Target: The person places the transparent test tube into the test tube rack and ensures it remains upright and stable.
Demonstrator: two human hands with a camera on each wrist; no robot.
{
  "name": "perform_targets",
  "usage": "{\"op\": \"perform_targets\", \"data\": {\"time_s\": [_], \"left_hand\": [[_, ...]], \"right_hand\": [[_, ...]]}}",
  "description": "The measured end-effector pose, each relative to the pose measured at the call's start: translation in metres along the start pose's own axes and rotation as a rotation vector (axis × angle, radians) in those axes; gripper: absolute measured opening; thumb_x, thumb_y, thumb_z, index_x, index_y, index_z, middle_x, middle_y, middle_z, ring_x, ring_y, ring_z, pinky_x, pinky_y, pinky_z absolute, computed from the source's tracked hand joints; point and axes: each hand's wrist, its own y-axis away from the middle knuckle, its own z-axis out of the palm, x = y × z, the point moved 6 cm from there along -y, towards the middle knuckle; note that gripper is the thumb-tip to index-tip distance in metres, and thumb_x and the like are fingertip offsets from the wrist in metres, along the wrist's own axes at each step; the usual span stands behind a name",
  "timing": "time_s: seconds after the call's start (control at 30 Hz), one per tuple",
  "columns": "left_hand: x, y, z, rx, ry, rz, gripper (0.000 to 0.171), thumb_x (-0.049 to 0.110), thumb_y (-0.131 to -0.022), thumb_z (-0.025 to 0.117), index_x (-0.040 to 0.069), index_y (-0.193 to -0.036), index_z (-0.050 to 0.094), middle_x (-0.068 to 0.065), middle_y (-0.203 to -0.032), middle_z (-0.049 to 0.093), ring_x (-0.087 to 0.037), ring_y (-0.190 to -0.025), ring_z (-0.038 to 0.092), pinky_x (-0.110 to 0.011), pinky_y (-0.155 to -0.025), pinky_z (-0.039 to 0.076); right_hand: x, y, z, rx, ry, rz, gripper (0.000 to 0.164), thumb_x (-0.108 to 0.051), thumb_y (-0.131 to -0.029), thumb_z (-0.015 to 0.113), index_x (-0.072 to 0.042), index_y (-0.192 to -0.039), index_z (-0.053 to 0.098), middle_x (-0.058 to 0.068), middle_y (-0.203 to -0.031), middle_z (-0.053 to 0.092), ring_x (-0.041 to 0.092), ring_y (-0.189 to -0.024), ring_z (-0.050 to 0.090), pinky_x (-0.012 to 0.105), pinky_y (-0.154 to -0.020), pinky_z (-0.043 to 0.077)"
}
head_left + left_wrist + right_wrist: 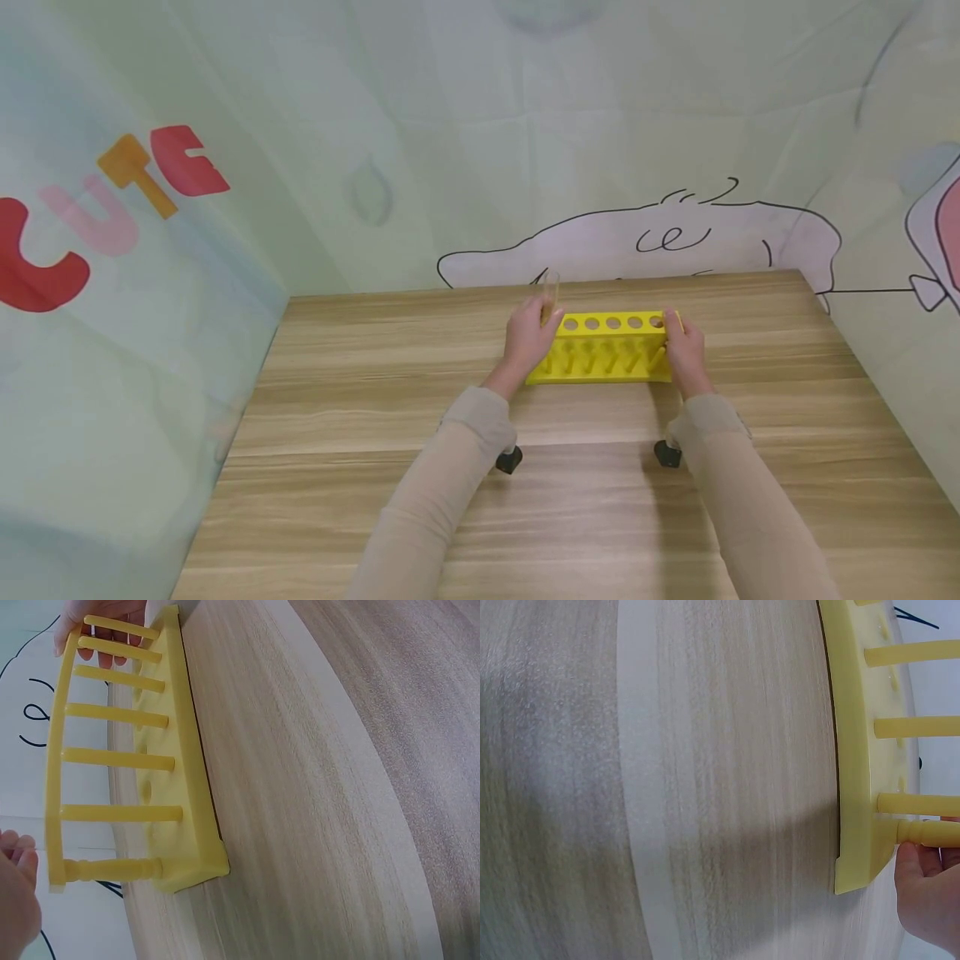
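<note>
A yellow test tube rack (611, 332) stands on the table, with a row of round holes along its top and pegs below. My left hand (528, 337) is at the rack's left end and holds a clear test tube (551, 287) upright between thumb and fingers. In the left wrist view the left hand (16, 900) shows only in part, and the tube is faint. My right hand (686, 357) grips the rack's right end. In the right wrist view the right hand (930, 904) has its thumb and fingers around the end post.
The wood-grain table (337, 400) reaches back to a printed cloth backdrop (337, 150) with letters and drawings. Dark camera pieces, one under the left wrist (509, 460) and one under the right wrist (667, 454), hang above the tabletop.
</note>
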Motion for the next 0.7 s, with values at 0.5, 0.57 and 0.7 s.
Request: {"op": "perform_targets", "data": {"time_s": [0.5,0.57,0.7], "left_hand": [[0.002,0.0007,0.0,0.008,-0.031,0.031,0.021,0.023,-0.083,0.058,0.005,-0.095,0.058,-0.005,-0.085,0.055,-0.014,-0.075,0.047,-0.021,-0.066,0.043],[0.0004,0.001,0.0013,0.003,-0.038,0.031,0.023,0.023,-0.083,0.058,0.006,-0.098,0.057,-0.004,-0.088,0.056,-0.015,-0.078,0.048,-0.022,-0.069,0.044],[-0.0029,0.0019,0.0037,-0.011,-0.046,0.021,0.029,0.023,-0.083,0.057,0.007,-0.107,0.055,-0.004,-0.097,0.056,-0.015,-0.085,0.051,-0.023,-0.077,0.047]], "right_hand": [[0.0015,-0.0027,-0.0004,0.025,-0.032,-0.018,0.036,-0.053,-0.089,0.032,-0.02,-0.088,0.049,0.005,-0.126,0.039,0.014,-0.103,0.036,0.022,-0.085,0.033],[0.0012,-0.0026,-0.0011,0.034,-0.035,-0.024,0.036,-0.052,-0.089,0.033,-0.02,-0.087,0.049,0.004,-0.122,0.04,0.013,-0.1,0.036,0.021,-0.083,0.033],[0.0006,-0.0024,-0.0021,0.036,-0.038,-0.032,0.036,-0.05,-0.09,0.034,-0.018,-0.088,0.05,0.004,-0.118,0.04,0.013,-0.098,0.036,0.022,-0.082,0.033]]}}
